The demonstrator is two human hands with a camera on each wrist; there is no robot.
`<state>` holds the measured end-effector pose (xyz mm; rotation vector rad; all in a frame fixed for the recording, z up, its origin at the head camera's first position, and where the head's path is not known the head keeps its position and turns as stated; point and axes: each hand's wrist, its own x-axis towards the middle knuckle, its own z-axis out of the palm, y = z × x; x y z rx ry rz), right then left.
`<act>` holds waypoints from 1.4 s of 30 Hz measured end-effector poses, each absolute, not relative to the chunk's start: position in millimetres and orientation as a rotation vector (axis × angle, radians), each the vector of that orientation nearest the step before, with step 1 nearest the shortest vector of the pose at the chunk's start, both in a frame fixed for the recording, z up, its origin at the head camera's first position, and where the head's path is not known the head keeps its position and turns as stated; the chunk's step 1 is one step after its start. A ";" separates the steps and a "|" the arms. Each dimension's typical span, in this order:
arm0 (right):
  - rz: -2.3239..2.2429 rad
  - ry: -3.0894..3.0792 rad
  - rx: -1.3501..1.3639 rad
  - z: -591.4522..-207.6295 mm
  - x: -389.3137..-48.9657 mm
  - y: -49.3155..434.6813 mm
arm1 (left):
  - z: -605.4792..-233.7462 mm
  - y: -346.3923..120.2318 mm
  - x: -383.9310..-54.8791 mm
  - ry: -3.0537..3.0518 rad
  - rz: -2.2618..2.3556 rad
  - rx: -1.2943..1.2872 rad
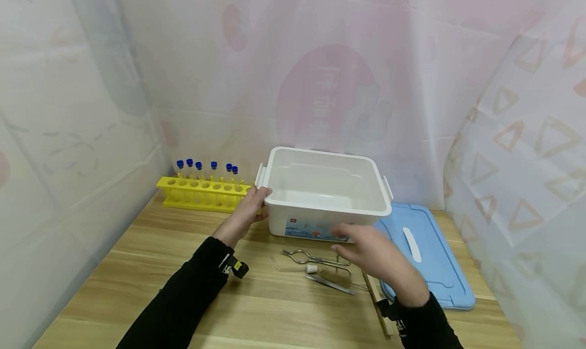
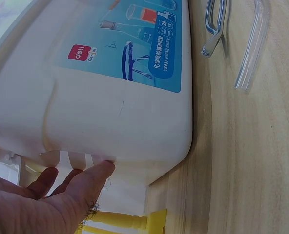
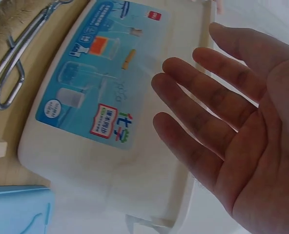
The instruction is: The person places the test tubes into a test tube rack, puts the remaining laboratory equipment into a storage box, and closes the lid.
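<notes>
A white plastic storage box with a blue printed label stands without its lid, and its inside shows bare. My left hand is at the box's left end, fingertips touching the side wall just below the rim, beside the handle. In the left wrist view, that hand has its fingers extended against the plastic. In front of the box, my right hand hovers over the tools. Seen from the right wrist, this hand has its fingers spread and holds nothing.
A yellow rack with several blue-capped test tubes stands left of the box. A blue lid lies at right. Metal tongs, tweezers, a bent glass tube, a brush and a wooden piece lie in front.
</notes>
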<state>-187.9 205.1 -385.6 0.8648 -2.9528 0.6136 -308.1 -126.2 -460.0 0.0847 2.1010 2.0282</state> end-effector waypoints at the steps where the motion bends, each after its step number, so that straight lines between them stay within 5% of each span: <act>1: 0.627 -2.965 0.866 -388.0 -188.3 205.0 | -460.1 -126.2 -308.0 2.099 2.029 0.088; 42: 0.625 -3.233 1.042 -452.2 -204.2 196.3 | -460.6 -127.2 -307.9 2.086 2.040 0.110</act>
